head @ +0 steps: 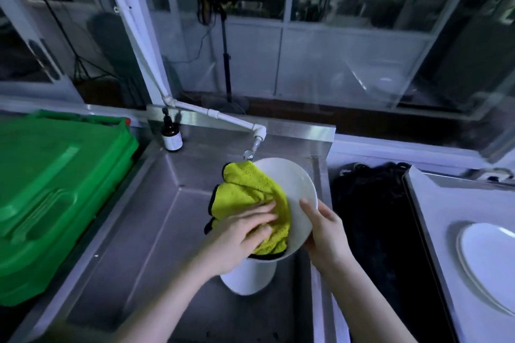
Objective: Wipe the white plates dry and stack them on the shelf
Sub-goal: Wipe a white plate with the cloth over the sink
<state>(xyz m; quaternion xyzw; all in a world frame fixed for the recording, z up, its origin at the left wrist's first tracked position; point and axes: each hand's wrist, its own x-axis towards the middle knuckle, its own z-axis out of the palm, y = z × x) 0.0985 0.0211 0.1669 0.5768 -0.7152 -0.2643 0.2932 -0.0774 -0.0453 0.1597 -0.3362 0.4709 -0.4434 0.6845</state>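
Wiping is the step in hand: the left hand (245,231) presses 1 cloth (250,189), fingers fairly flat, onto the plate (292,184), which the right hand (324,234) grips by its near rim, tilted above the sink (156,220). The next move likely calls for finishing the face, turning to the back, then carrying it right to the stack (490,259). Count: 1 plate held, seemingly 2 stacked, 1 white piece (248,278) beneath (kind unclear), 1 bottle (172,136), 1 bin (55,189).

white plate (298,192): tilted over sink (156,203), yellow cloth (250,195) on its face | stacked plates (490,259): flat, right counter (437,203)
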